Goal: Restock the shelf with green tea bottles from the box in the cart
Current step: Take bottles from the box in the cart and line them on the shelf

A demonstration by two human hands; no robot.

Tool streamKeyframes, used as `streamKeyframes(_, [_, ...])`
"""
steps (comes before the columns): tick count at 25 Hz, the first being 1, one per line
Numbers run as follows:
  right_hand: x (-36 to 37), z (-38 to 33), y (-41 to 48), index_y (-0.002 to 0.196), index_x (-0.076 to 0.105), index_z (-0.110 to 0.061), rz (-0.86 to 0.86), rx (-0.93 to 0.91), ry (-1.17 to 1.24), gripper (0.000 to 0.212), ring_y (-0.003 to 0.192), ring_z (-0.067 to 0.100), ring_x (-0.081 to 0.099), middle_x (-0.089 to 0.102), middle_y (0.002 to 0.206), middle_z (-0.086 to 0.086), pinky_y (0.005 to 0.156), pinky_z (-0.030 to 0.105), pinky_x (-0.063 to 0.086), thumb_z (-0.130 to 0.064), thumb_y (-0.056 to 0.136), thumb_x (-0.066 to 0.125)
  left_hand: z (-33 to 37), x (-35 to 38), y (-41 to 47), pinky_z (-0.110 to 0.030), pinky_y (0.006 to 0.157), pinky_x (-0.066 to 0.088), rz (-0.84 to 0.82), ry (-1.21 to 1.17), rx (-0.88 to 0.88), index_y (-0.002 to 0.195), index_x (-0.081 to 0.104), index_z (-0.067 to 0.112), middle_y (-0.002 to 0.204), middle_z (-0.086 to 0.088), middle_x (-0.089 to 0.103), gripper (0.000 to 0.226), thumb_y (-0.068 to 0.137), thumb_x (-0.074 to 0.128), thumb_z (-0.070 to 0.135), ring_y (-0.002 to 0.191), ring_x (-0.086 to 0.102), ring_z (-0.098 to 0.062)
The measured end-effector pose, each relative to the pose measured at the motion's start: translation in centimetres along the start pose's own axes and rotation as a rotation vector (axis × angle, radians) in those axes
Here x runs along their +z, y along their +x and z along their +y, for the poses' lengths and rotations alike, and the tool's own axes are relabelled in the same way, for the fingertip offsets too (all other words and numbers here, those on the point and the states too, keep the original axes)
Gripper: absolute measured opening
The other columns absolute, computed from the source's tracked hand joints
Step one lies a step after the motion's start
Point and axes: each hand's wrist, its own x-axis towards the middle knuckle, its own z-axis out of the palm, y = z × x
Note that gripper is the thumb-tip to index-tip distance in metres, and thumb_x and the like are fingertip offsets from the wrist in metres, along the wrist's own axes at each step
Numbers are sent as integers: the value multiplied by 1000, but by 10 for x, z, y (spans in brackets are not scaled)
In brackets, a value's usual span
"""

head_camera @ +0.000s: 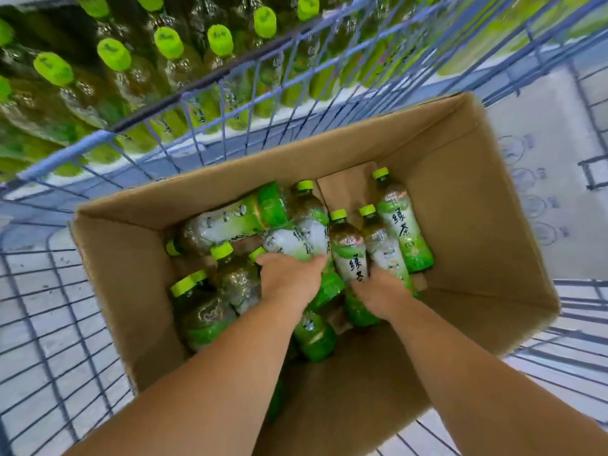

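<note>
- About ten green tea bottles (348,255) remain loose in the box (477,225).
- Both hands reach in: left hand (289,279) grasps one bottle, right hand (378,296) another.
- Beyond the box, the shelf (138,77) looks largely stocked.

Shop aisle, probably: wire cart (49,324), shelf (296,113) packed with identical bottles (171,60).

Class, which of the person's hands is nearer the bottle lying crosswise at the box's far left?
Left. The left hand lies just below the crosswise bottle; the right hand sits further right.
</note>
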Motion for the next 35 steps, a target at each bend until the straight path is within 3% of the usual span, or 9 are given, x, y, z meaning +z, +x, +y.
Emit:
streamKeyframes(2, [8, -1, 1, 110, 61, -10, 79, -29, 2, 41, 100, 31, 63, 66, 109, 10, 75, 31, 48, -44, 89, 66, -5, -7, 0, -30, 71, 48, -32, -56, 5, 129, 25, 9, 129, -10, 54, 87, 74, 79, 50, 89, 54, -21])
streamKeyframes(5, [5, -2, 4, 95, 58, -13, 135, -48, -13, 39, 82, 25, 58, 63, 92, 6, 65, 26, 41, -45, 81, 76, -14, -19, 1, -48, 91, 54, -151, -151, -10, 143, 30, 14, 131, -9, 57, 101, 64, 83, 48, 109, 60, -29])
streamKeyframes(9, [0, 1, 5, 96, 58, -13, 74, -7, 119, 47, 66, 14, 54, 56, 77, -2, 48, 23, 34, -45, 71, 82, -14, -35, -4, -47, 80, 61, -275, -209, -39, 127, 55, 11, 114, -10, 70, 69, 72, 88, 37, 95, 71, -30])
streamKeyframes(13, [-4, 9, -12, 96, 64, -13, 35, 18, 368, 50, 73, 22, 65, 67, 85, 6, 54, 27, 47, -44, 60, 82, -15, -52, -16, -41, 72, 62, -343, -160, -60, 111, 66, 10, 99, -9, 76, 44, 78, 86, 30, 85, 75, -25])
streamKeyframes(17, [-16, 8, -53, 104, 66, -16, 18, 15, 603, 56, 82, 27, 72, 73, 94, 7, 72, 47, 62, -36, 54, 81, -23, -69, -46, -42, 78, 61, -488, -114, -35, 111, 70, 16, 94, -5, 79, 36, 78, 85, 23, 84, 77, -21])
streamKeyframes(24, [-35, -8, -165, 92, 61, -20, 69, 1, 807, 47, 83, 25, 72, 71, 94, 7, 76, 48, 61, -39, 54, 82, -31, -127, -117, -37, 69, 61, -569, -48, 98, 118, 67, 12, 98, -5, 79, 40, 81, 81, 12, 86, 76, -20])
streamKeyframes(27, [-37, -26, -217, 99, 65, -17, 104, -26, 884, 57, 87, 30, 72, 72, 100, 11, 80, 55, 59, -43, 50, 79, -29, -164, -151, -46, 84, 60, -543, -17, 188, 115, 67, 16, 101, -5, 78, 39, 80, 81, 7, 92, 75, -23])
streamKeyframes(31, [-40, -45, -291, 100, 65, -14, 190, -114, 974, 56, 95, 41, 67, 68, 103, 19, 81, 64, 55, -47, 57, 80, -30, -217, -187, -52, 89, 58, -537, 24, 324, 130, 53, 16, 116, -7, 73, 66, 74, 84, 1, 102, 71, -27])
streamKeyframes(35, [-45, -60, -357, 90, 70, -28, 280, -222, 1032, 34, 86, 29, 72, 74, 88, 2, 74, 59, 58, -44, 61, 79, -36, -264, -220, -49, 85, 59, -569, 11, 462, 141, 40, 31, 122, -3, 69, 89, 73, 83, -4, 105, 70, -25])
